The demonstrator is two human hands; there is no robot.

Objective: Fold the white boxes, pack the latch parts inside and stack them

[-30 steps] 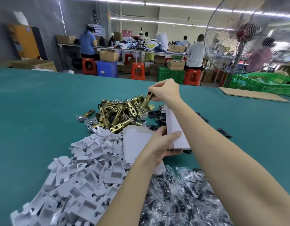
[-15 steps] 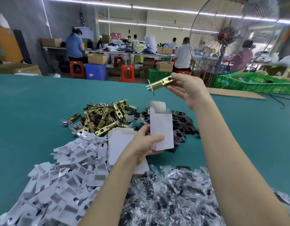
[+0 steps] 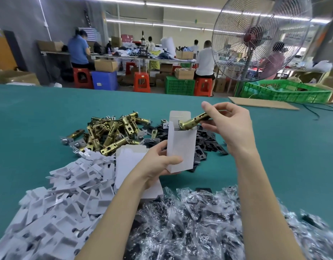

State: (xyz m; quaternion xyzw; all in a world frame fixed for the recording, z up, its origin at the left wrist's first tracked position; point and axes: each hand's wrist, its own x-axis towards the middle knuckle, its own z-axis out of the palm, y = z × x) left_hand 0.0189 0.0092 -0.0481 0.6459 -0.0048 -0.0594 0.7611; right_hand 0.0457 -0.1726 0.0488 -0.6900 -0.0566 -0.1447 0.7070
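Note:
My left hand [image 3: 158, 164] grips the lower part of an upright white box [image 3: 180, 147] whose top flap stands open. My right hand [image 3: 227, 124] pinches a brass latch [image 3: 193, 121] by its rear end, tilted, with its front end at the box's open mouth. Behind the box lies a pile of brass latches [image 3: 113, 132]. Flat white boxes [image 3: 130, 162] lie stacked under my left wrist.
White cardboard inserts [image 3: 64, 194] heap at the near left. Clear bags of small parts [image 3: 199, 222] cover the near edge. Black plates [image 3: 205, 145] lie right of the box. A standing fan [image 3: 259, 38], a cardboard sheet [image 3: 263, 104] and a green crate [image 3: 285, 91] sit at the far right.
My right hand lifted a brass latch from the pile, carried it over and brought its front end down to the box's open top. The left hand raised the box upright.

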